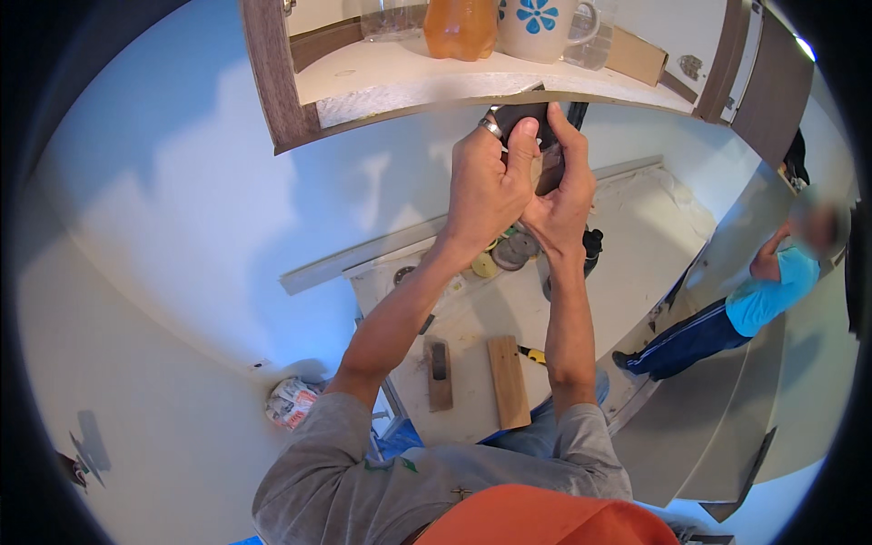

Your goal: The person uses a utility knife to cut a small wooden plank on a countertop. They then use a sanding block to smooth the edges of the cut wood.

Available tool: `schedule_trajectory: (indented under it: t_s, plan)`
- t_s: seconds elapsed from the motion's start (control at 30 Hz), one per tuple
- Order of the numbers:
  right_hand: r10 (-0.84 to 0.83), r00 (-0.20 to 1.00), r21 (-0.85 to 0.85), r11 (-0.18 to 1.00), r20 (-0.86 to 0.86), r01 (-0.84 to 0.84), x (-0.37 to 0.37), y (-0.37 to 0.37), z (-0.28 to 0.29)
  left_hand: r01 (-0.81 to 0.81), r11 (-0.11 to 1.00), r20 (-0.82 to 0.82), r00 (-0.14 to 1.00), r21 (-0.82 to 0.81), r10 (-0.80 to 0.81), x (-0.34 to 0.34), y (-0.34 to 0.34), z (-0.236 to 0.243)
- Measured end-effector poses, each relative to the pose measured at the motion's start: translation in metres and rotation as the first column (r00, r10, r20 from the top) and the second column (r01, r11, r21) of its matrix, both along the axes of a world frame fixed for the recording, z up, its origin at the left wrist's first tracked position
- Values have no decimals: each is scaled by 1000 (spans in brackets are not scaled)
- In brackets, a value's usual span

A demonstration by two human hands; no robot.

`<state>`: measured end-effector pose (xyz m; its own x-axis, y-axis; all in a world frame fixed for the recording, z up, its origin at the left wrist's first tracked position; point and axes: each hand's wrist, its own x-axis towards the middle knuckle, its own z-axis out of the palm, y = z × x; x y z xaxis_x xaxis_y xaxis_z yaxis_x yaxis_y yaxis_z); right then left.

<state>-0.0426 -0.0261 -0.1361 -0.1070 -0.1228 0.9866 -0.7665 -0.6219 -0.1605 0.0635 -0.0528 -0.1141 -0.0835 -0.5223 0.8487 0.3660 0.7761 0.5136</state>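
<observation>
Both hands are raised to the front edge of a wall cabinet's bottom shelf [400, 95]. My left hand [486, 186], a ring on one finger, and my right hand [565, 195] together grip a small dark rectangular block [525, 116] held just under the shelf edge. My thumbs and fingertips wrap its sides, hiding its lower part. I cannot tell whether the block touches the shelf.
On the shelf stand an orange bottle [460, 27], a mug with a blue flower [540, 27] and a clear glass [392, 18]. Below lies a worktop [627, 245] with two wooden pieces [509, 381], tape rolls [509, 250] and a yellow-handled tool [534, 354]. A person in a blue shirt [767, 291] stands right.
</observation>
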Motion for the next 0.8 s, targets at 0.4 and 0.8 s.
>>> schedule_trajectory:
  t_s: [0.4, 0.8]
  plan:
    - [-31, 1000, 15, 999, -3, 31, 13, 4, -2, -40, 998, 23, 999, -46, 41, 13, -4, -3]
    - [12, 1000, -17, 1000, 9, -12, 13, -2, 2, -35, 999, 17, 999, -28, 36, 12, -2, 4]
